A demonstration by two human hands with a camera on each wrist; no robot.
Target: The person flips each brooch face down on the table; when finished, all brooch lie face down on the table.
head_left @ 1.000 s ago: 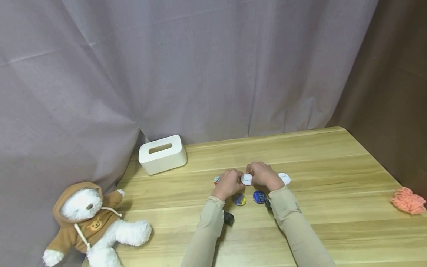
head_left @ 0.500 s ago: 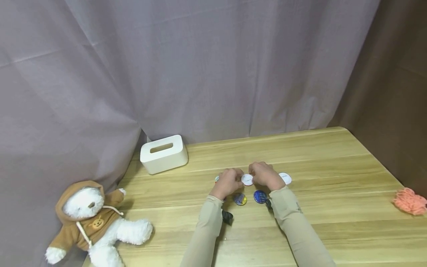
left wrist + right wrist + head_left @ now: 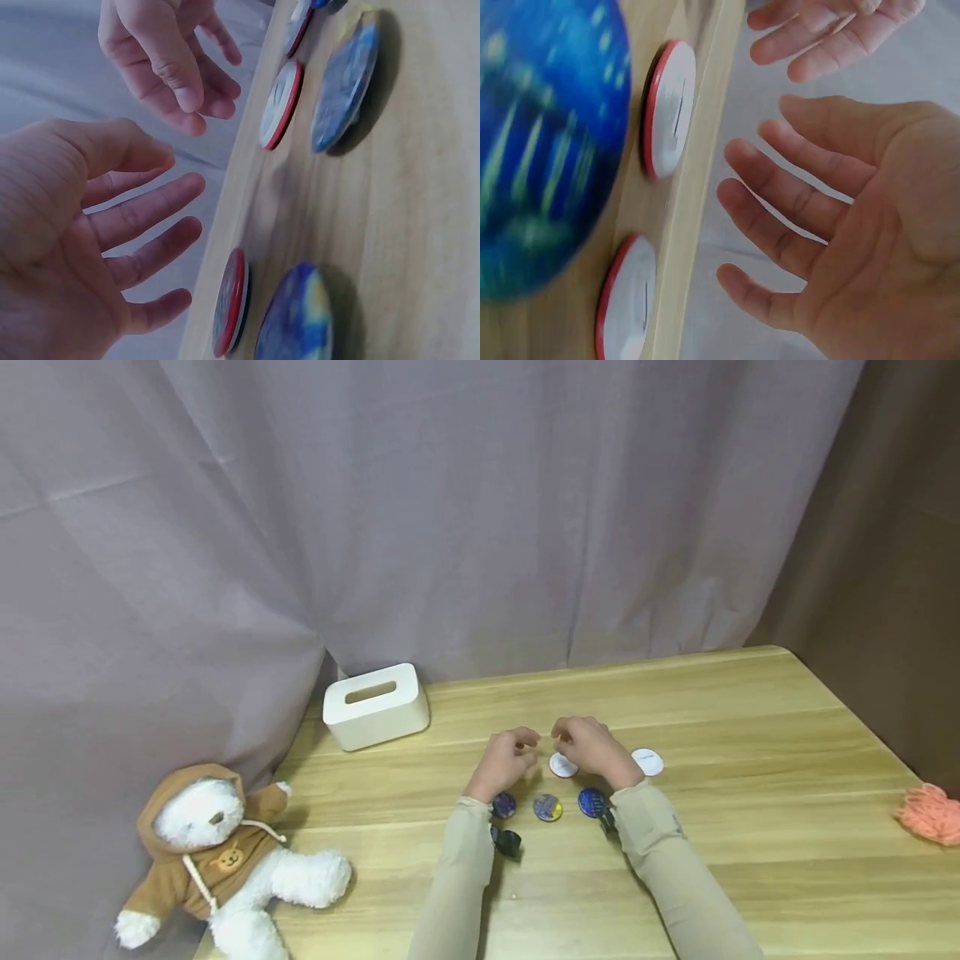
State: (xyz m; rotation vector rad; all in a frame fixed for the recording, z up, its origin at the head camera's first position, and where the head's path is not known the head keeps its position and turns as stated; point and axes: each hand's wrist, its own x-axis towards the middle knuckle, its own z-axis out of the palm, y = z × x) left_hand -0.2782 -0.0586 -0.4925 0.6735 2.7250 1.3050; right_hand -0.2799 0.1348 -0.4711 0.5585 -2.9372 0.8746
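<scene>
My left hand (image 3: 502, 764) hovers over the table with loosely bent fingers and nothing in them. Facing it, my right hand (image 3: 596, 752) is likewise relaxed and holds nothing. Between and just below them lies a white-backed button badge (image 3: 562, 766) with a red rim. A second white-backed badge (image 3: 647, 762) rests right of the right hand. Nearer me lie a dark blue badge (image 3: 504, 806), a blue-and-yellow badge (image 3: 547, 808) and a bright blue badge (image 3: 592, 802). The left wrist view shows another red-rimmed badge (image 3: 231, 304) near my left hand; in the head view that hand hides it.
A white tissue box (image 3: 377, 708) stands at the table's back left. A plush bear (image 3: 225, 856) in a brown hoodie leans at the left edge. Coral yarn (image 3: 930, 814) lies at the right edge. Grey curtain (image 3: 480, 527) hangs behind the wooden table (image 3: 750, 860).
Both hands have let go of the middle white-backed badge and lifted off it. The left hand has drawn away to the left, uncovering the dark blue badge. The view has shifted slightly.
</scene>
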